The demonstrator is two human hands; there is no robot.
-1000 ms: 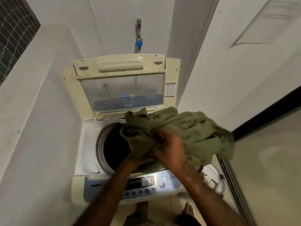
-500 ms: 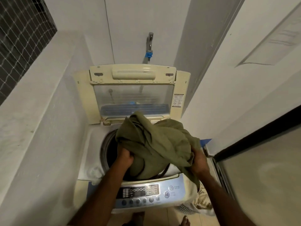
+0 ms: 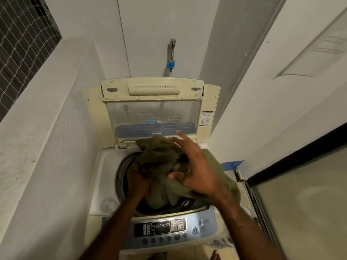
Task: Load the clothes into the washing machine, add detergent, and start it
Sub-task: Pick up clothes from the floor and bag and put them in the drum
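The left hand [image 3: 138, 182] is closed in a fist around a bunched fold of the green cloth [image 3: 165, 160], at the left side of the drum opening [image 3: 124, 175] of the washing machine [image 3: 105, 184]. The right hand [image 3: 195, 171] is spread wide, fingers [image 3: 181, 135] fanned and apart, palm turned toward the cloth; whether it touches the fabric or hovers just above it cannot be told, since the hand is blurred. Both bare forearms reach in from the near edge, crossing above the machine's control panel [image 3: 169, 228].

The cloth is a crumpled olive-green heap sitting in and over the mouth of the drum, its lower part sunk inside the opening and its right part draped over the machine's top toward the right rim. Behind the cloth the machine's lid [image 3: 152, 107] stands raised and upright, its clear window facing the person. The control panel, with its display, row of round buttons and start button, lies at the machine's near edge, just below the drum.

On the wall behind the lid a tap [image 3: 171, 51] with a blue fitting hangs above the machine. A strip of blue tape [image 3: 232, 164] sits to the machine's right, by a dark-framed door [image 3: 300, 184]. A netted window [image 3: 22, 40] is on the far left.
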